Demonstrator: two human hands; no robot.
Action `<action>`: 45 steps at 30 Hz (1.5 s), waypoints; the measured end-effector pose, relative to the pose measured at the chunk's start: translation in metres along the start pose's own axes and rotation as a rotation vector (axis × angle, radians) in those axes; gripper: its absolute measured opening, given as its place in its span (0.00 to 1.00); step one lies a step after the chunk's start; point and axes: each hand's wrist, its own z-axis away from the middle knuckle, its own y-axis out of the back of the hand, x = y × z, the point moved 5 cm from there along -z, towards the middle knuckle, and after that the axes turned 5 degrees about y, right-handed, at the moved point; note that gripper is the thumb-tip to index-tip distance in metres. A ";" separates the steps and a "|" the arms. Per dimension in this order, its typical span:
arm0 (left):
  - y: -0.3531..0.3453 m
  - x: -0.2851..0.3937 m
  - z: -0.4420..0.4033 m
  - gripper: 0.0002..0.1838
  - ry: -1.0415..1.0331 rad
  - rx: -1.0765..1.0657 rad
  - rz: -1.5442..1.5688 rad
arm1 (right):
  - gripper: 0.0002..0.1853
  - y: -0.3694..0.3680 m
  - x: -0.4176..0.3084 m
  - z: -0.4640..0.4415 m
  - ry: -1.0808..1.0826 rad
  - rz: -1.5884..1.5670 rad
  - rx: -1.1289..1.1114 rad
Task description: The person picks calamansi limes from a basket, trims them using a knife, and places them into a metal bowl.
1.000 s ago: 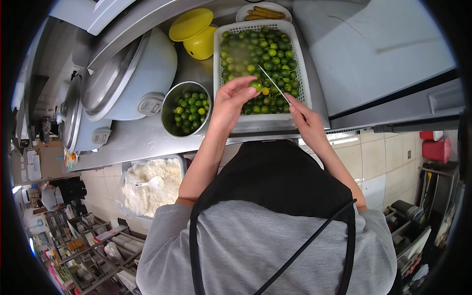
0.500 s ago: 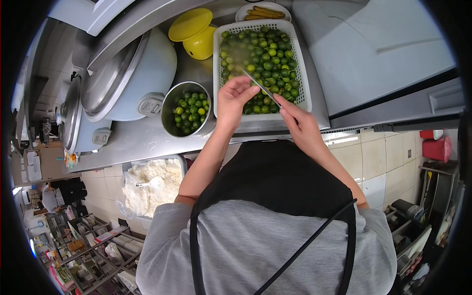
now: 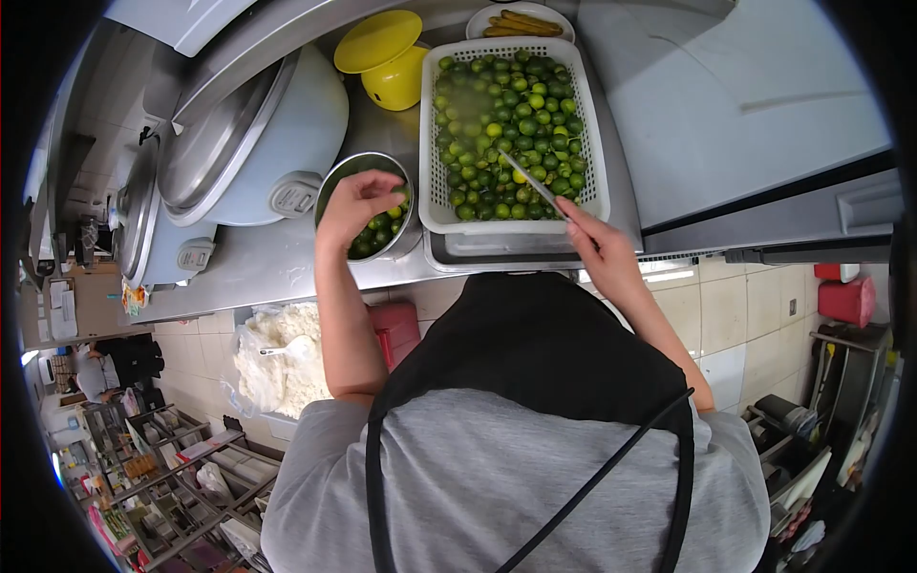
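Observation:
My right hand (image 3: 602, 246) grips a small knife (image 3: 533, 183), its blade slanting up and left over a white perforated basket (image 3: 604, 143). Small green limes (image 3: 521, 124), some yellowish, fill the basket. Over a round metal pot (image 3: 413, 234), my left hand (image 3: 358, 205) is open, with the thumb and curved fingers apart and no lime visibly held. Limes (image 3: 377, 234) lie inside that pot, partly hidden by the hand. Steam or a blur on the lens veils the basket's upper left part.
Two large rice cookers (image 3: 306, 124) stand at left. Behind are a yellow container (image 3: 396, 81) and a plate (image 3: 473, 27) of long brown pieces. Below the counter sit a tub of white powder (image 3: 287, 372) and a red bin (image 3: 396, 329). Another person (image 3: 95, 372) stands far left.
My left hand has moved left from beside the knife over the basket to above the metal pot. My right hand, still holding the knife, has shifted slightly right and down.

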 end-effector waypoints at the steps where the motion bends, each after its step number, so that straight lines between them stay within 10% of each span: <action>1: 0.007 0.003 -0.001 0.14 0.005 0.045 -0.368 | 0.17 0.004 0.003 0.001 -0.055 0.003 0.006; 11: -0.103 -0.001 -0.069 0.17 -0.416 0.435 -1.248 | 0.17 0.009 -0.023 -0.013 0.032 -0.009 0.058; 15: -0.098 0.016 -0.051 0.14 -0.356 0.307 -0.692 | 0.17 0.015 -0.027 -0.008 -0.048 -0.069 0.062; 17: -0.101 0.010 -0.037 0.17 -0.211 0.034 0.171 | 0.17 0.015 -0.026 -0.005 -0.053 -0.168 0.092; 21: -0.113 0.022 -0.011 0.16 -0.164 -0.017 0.428 | 0.17 0.005 -0.022 -0.005 0.006 -0.214 0.071; 45: -0.121 0.005 -0.011 0.10 -0.141 -0.043 0.787 | 0.17 -0.010 -0.021 -0.006 0.023 -0.191 0.009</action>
